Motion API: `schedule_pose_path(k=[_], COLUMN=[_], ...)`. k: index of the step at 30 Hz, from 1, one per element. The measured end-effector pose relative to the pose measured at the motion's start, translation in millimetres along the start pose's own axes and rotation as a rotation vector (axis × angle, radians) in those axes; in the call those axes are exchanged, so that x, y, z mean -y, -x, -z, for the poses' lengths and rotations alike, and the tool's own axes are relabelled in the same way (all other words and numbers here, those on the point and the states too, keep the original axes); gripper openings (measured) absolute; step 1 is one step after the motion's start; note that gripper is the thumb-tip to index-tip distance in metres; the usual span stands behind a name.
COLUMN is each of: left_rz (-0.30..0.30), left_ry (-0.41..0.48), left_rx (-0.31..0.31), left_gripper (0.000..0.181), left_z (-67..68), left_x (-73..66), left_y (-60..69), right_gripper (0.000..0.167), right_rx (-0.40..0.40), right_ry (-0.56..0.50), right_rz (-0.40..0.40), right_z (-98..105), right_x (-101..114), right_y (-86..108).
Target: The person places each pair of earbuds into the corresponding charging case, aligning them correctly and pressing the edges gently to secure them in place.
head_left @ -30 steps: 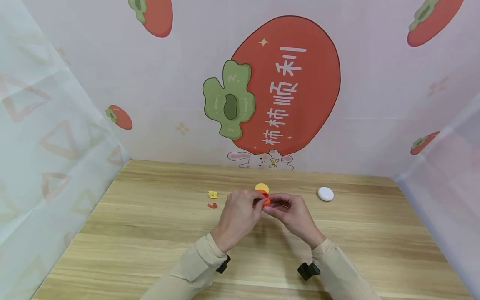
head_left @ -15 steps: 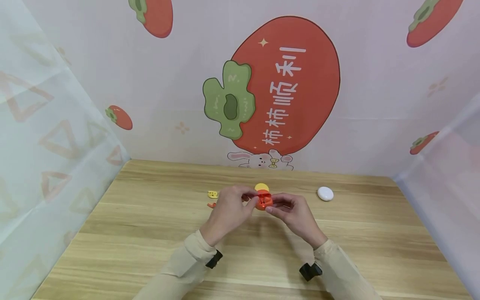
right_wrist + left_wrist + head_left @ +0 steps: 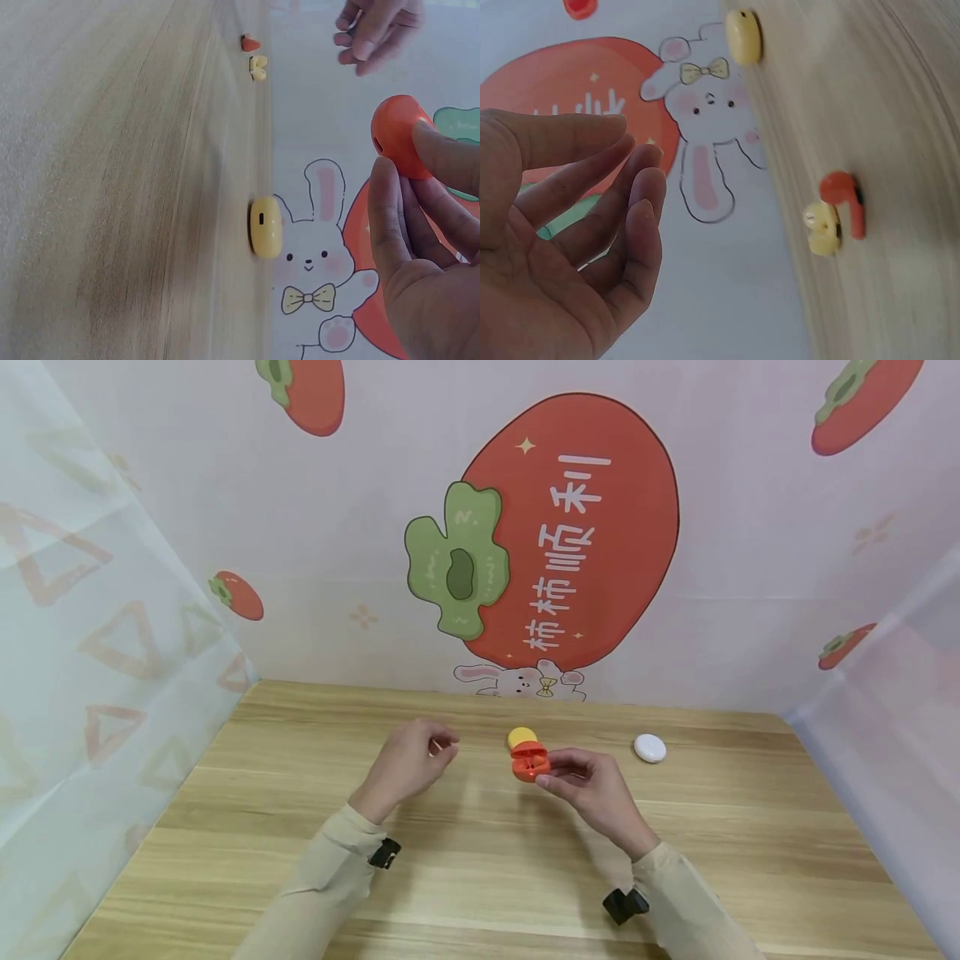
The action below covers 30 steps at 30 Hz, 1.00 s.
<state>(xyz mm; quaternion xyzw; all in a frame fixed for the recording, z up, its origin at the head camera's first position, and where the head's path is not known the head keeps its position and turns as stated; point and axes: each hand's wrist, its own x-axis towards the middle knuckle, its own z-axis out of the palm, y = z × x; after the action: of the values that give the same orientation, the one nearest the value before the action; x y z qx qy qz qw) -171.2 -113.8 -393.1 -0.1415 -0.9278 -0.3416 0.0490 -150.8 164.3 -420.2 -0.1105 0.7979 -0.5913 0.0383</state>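
Note:
An orange earbud case (image 3: 531, 770) with its lid up is held above the table by my right hand (image 3: 597, 791), thumb and fingers pinching its right side. Dark slots show inside; whether an earbud sits there I cannot tell. To the left, my left hand (image 3: 405, 767) hovers with loosely bent fingers and nothing between them. In the left wrist view an orange earbud (image 3: 843, 191) lies on the table beside yellow earbuds (image 3: 823, 236). The left hand covers these earbuds in the head view.
A closed yellow earbud case (image 3: 521, 737) stands just behind the orange one. Further right lies a white round case (image 3: 650, 747). The wooden table (image 3: 487, 877) ends at a printed back wall (image 3: 360, 643), with side walls left and right.
My left hand has let go of the orange case and moved left, over the earbuds. The right hand still holds the case, whose raised lid and inside now show.

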Motion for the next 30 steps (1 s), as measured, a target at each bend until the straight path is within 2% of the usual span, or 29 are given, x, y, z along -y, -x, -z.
schedule_pose_path(k=[4, 9, 12, 15, 20, 26, 30], left_rz=[0.036, 0.036, 0.006, -0.049, -0.126, -0.136, -0.146], left_ry=[-0.045, -0.128, -0.200, -0.291, -0.409, -0.442, -0.436], left_rx=[0.015, 0.054, 0.085, 0.114, 0.141, 0.160, 0.164], left_gripper=[0.015, 0.019, 0.021, 0.021, 0.019, 0.018, 0.036], left_z=[-0.1, -2.3, -6.0, -9.9, -14.4, -18.7, -20.9], left_x=[10.9, 23.5, 31.3, 36.5, 40.2, 43.4, 47.0], left_y=[1.4, 2.8, 2.1, 1.7, 3.0, 3.3, 1.8], right_gripper=[0.033, 0.033, 0.033, 0.033, 0.033, 0.031, 0.031], right_rx=[0.001, 0.002, 0.000, 0.003, 0.008, 0.018, 0.009], right_ry=[-0.003, 0.007, 0.007, 0.014, 0.010, 0.012, 0.010], right_rz=[-0.013, -0.014, -0.016, -0.013, -0.012, -0.001, -0.015], right_z=[0.1, 0.3, 0.1, 0.0, -0.9, -3.0, -4.4], right_x=[-0.6, -0.8, -0.4, -0.8, -0.9, -1.6, -1.0], right_y=[0.0, 0.2, 0.6, 0.6, 0.3, 0.1, -0.7])
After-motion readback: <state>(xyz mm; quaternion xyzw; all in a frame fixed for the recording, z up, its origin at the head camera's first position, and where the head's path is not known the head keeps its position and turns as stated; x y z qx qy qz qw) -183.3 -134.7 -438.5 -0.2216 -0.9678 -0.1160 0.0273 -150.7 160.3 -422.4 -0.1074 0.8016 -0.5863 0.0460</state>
